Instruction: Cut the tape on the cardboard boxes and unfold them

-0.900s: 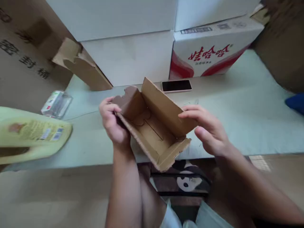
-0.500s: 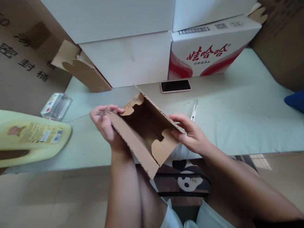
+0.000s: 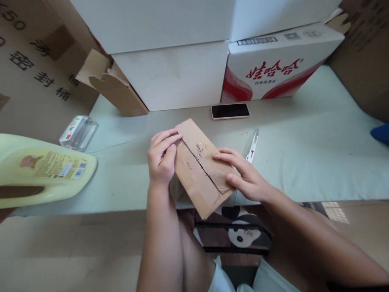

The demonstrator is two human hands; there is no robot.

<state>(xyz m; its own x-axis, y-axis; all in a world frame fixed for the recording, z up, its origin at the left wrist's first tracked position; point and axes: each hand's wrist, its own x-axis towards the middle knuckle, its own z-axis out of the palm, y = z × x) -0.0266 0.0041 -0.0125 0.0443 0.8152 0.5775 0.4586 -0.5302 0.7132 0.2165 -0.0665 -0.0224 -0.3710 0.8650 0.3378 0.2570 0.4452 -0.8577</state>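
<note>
A small brown cardboard box [image 3: 196,166] is held between both hands above the table's front part. Its two long top flaps are folded down and meet along a dark seam, hiding the inside. My left hand [image 3: 162,156] grips the left end, fingers over the top near the seam and thumb folded beside them. On the opposite side, my right hand [image 3: 243,174] holds the box with its fingers across the right flap and its thumb nearer the front edge. Just beyond the right hand lies a slim white box cutter [image 3: 252,148].
A phone [image 3: 230,110] lies before stacked white cartons [image 3: 170,81]. To the left are a clear plastic container [image 3: 79,134], a yellow jug [image 3: 51,170] and an open-flapped brown box [image 3: 118,93]. Something blue [image 3: 379,132] shows at the right edge.
Both long flaps of the box have been folded down, covering its opening. My left hand has moved right, closer to my right hand. The view has shifted slightly.
</note>
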